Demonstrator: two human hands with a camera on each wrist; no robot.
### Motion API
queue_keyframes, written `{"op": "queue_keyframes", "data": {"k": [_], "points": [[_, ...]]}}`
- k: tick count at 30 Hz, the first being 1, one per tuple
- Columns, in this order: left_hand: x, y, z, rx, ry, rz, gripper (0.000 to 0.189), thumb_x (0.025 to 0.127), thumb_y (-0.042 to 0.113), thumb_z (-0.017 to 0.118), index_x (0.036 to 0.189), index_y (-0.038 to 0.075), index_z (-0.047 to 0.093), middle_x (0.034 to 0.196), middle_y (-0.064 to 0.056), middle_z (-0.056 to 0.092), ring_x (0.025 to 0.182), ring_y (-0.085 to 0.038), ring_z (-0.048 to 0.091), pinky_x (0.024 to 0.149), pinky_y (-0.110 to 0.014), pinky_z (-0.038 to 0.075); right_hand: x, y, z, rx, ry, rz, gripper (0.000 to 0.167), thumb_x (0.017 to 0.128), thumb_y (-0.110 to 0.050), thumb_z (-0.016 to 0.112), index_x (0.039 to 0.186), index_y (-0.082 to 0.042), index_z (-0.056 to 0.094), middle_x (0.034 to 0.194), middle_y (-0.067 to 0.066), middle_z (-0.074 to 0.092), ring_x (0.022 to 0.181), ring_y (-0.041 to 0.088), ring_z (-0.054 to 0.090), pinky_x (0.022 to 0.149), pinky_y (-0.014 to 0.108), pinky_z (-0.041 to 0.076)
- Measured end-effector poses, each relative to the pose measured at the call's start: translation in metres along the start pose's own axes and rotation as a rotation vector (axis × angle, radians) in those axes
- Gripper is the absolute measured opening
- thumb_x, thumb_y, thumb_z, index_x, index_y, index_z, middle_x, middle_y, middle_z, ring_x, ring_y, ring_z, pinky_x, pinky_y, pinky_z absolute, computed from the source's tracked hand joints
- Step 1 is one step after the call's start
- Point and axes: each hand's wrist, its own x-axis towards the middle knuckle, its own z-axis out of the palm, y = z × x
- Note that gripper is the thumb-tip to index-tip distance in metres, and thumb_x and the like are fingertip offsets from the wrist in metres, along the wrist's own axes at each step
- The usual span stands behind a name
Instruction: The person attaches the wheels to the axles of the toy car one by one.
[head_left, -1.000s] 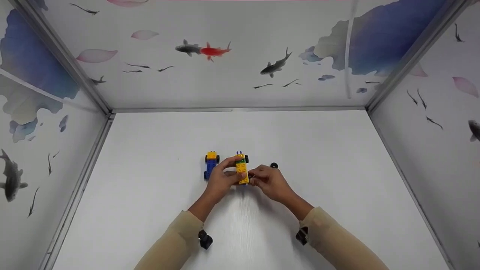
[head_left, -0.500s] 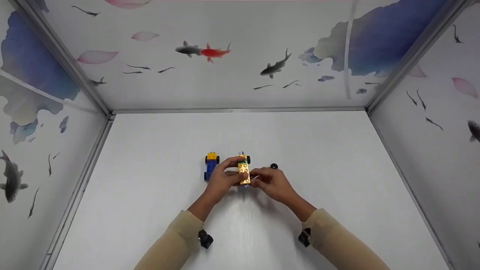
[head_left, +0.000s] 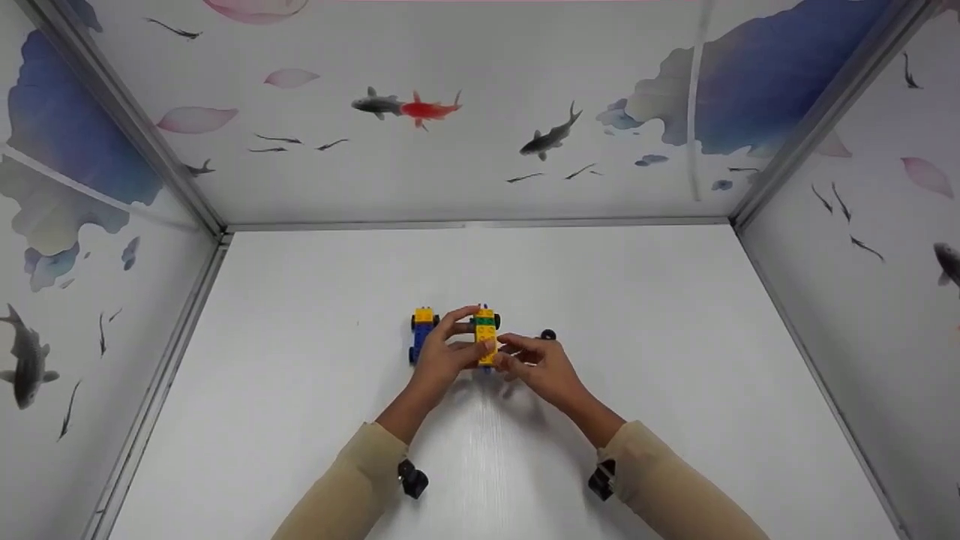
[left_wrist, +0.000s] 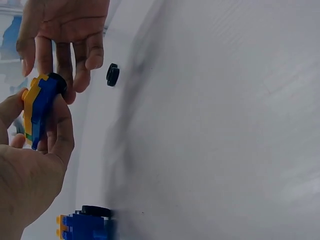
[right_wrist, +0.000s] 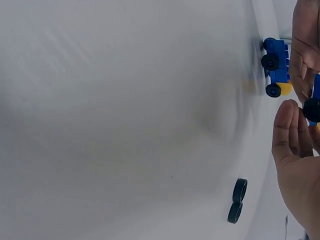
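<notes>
My left hand [head_left: 442,358] holds a toy car [head_left: 486,337] built of yellow, green and blue bricks, fingers and thumb on its two sides, raised off the table. A black wheel [left_wrist: 61,82] sits at the car's near end in the left wrist view. Close to that wheel, my right hand [head_left: 547,367] has its fingers loosely extended; the right wrist view shows its fingertips [right_wrist: 286,112] beside the wheel, and whether they touch it is unclear. On the table left of the held car stands a second toy car [head_left: 422,337], blue with a yellow end and black wheels.
Two loose black wheels [right_wrist: 240,190] stand touching each other on the white table [head_left: 300,315], behind my right hand in the head view. Printed panels with fish wall off the back, left and right sides.
My right fingers, earlier pinching at the near right side of the held car, have loosened and spread there. The held car has shifted and tilted slightly in my left hand.
</notes>
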Motion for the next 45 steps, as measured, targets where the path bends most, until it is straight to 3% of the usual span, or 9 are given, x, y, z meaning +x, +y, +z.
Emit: {"op": "queue_keyframes", "data": {"k": [3, 8, 16, 24, 32, 37, 45], "points": [[0.000, -0.001, 0.002, -0.008, 0.009, 0.011, 0.061, 0.099, 0.030, 0.087, 0.154, 0.026, 0.061, 0.146, -0.018, 0.060, 0.116, -0.025, 0.078, 0.097, -0.038, 0.068, 0.001, -0.001, 0.004, 0.044, 0.018, 0.052, 0.058, 0.101, -0.047, 0.081, 0.150, -0.018, 0.071, 0.126, 0.008, 0.081, 0.105, 0.022, 0.079, 0.093, 0.042, 0.068], [0.003, -0.004, 0.005, -0.052, 0.031, 0.008, 0.051, 0.102, 0.029, 0.083, 0.147, 0.021, 0.061, 0.145, -0.020, 0.060, 0.112, -0.026, 0.077, 0.096, -0.039, 0.068, 0.003, -0.002, 0.010, 0.177, 0.025, 0.111, 0.070, 0.099, -0.040, 0.085, 0.158, -0.011, 0.061, 0.130, 0.018, 0.075, 0.103, 0.026, 0.081, 0.087, 0.041, 0.070], [0.009, -0.003, 0.007, 0.029, 0.113, -0.008, 0.049, 0.107, 0.041, 0.075, 0.145, 0.022, 0.049, 0.136, -0.019, 0.068, 0.106, -0.024, 0.077, 0.093, -0.042, 0.067, 0.004, -0.004, 0.015, 0.271, 0.065, 0.197, 0.066, 0.094, -0.027, 0.091, 0.152, -0.007, 0.066, 0.122, 0.019, 0.075, 0.106, 0.025, 0.081, 0.086, 0.031, 0.068], [0.015, 0.005, 0.008, 0.079, 0.133, -0.022, 0.058, 0.106, 0.046, 0.074, 0.155, 0.027, 0.049, 0.131, -0.015, 0.073, 0.107, -0.023, 0.078, 0.091, -0.036, 0.067, 0.003, -0.005, 0.017, 0.315, 0.036, 0.178, 0.064, 0.093, -0.021, 0.091, 0.150, -0.004, 0.067, 0.122, 0.020, 0.072, 0.100, 0.022, 0.082, 0.086, 0.030, 0.068], [0.019, 0.009, 0.005, 0.047, 0.166, -0.020, 0.053, 0.107, 0.030, 0.077, 0.153, 0.019, 0.053, 0.126, -0.018, 0.072, 0.099, -0.022, 0.079, 0.092, -0.038, 0.069, 0.003, -0.003, 0.011, 0.350, 0.034, 0.179, 0.073, 0.094, -0.019, 0.090, 0.158, -0.001, 0.058, 0.127, 0.022, 0.072, 0.100, 0.021, 0.081, 0.089, 0.034, 0.069], [0.018, 0.010, 0.002, 0.022, 0.197, -0.029, 0.049, 0.108, 0.025, 0.075, 0.151, 0.015, 0.053, 0.116, -0.015, 0.068, 0.093, -0.020, 0.078, 0.096, -0.043, 0.068, 0.005, -0.002, 0.004, 0.358, 0.089, 0.198, 0.074, 0.095, -0.016, 0.088, 0.159, 0.000, 0.055, 0.131, 0.022, 0.071, 0.101, 0.020, 0.080, 0.088, 0.034, 0.069], [0.012, 0.011, -0.005, -0.035, 0.198, -0.098, 0.052, 0.107, 0.020, 0.076, 0.151, 0.013, 0.050, 0.111, -0.013, 0.069, 0.100, -0.023, 0.077, 0.095, -0.036, 0.068, 0.016, -0.002, -0.006, 0.356, 0.189, 0.235, 0.070, 0.095, -0.013, 0.086, 0.159, -0.008, 0.059, 0.135, 0.019, 0.068, 0.107, 0.022, 0.075, 0.090, 0.031, 0.068]]}}
